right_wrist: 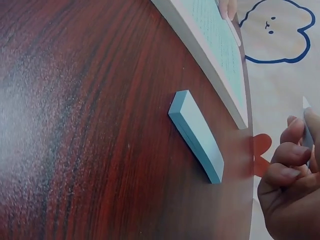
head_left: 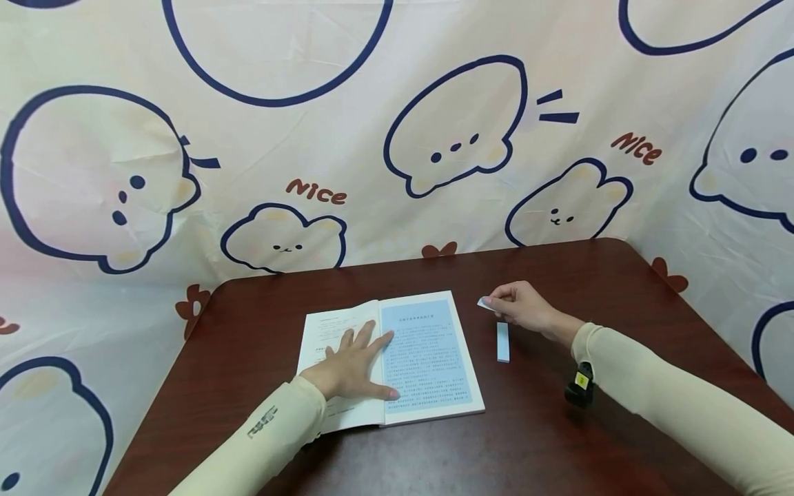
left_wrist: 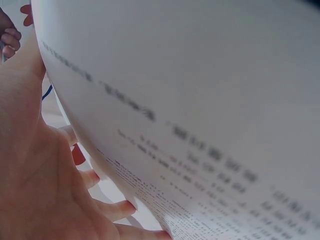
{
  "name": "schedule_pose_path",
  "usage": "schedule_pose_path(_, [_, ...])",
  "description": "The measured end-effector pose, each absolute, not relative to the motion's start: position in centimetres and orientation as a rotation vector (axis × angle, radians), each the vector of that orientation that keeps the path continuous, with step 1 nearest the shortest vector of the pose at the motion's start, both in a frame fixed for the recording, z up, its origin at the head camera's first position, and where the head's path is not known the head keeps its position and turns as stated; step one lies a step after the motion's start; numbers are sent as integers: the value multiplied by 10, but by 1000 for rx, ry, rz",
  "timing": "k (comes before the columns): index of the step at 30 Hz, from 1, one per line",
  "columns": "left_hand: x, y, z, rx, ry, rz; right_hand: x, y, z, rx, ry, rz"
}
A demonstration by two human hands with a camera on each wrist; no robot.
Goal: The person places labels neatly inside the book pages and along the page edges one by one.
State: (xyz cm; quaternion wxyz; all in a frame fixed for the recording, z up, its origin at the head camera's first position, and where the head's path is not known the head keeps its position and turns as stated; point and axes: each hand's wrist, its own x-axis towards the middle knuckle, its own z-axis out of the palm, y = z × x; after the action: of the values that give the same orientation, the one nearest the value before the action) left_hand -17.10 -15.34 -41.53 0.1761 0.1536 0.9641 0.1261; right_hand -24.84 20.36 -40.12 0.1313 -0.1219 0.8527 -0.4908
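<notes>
An open book (head_left: 431, 351) lies on the table, its right page tinted light blue and printed with lines of text. Across the left page and the gutter rests my left hand (head_left: 353, 365), fingers spread and straight. The left wrist view shows that hand beside a curved printed page (left_wrist: 200, 95). To the right of the book, my right hand (head_left: 527, 308) pinches a small pale sticky note (head_left: 486, 303) between thumb and fingers, raised over the table. Just below that hand lies a narrow light-blue pad of sticky notes (right_wrist: 197, 135), thick like a block.
The dark reddish-brown wooden table (head_left: 446, 461) runs back to a cartoon-printed cloth (head_left: 372, 138) that hangs behind it and on both sides. A black device with a yellow label (head_left: 579, 384) is strapped at the right sleeve.
</notes>
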Motion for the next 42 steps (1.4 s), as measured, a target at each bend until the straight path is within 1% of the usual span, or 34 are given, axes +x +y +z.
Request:
schedule_pose_path(11, [-170, -154, -415, 440, 2736, 349, -251, 203, -404, -429, 2448, -1439])
schedule_pose_path(20, [-170, -153, -414, 438, 2737, 359, -251, 201, -402, -518, 2577, -1312])
schedule_pose_path(32, [-170, -153, -415, 436, 2739, 357, -259, 187, -399, -530, 2612, -1271])
schedule_pose_path(42, [-171, -154, -416, 432, 2736, 352, -266, 172, -405, -528, 2608, -1287])
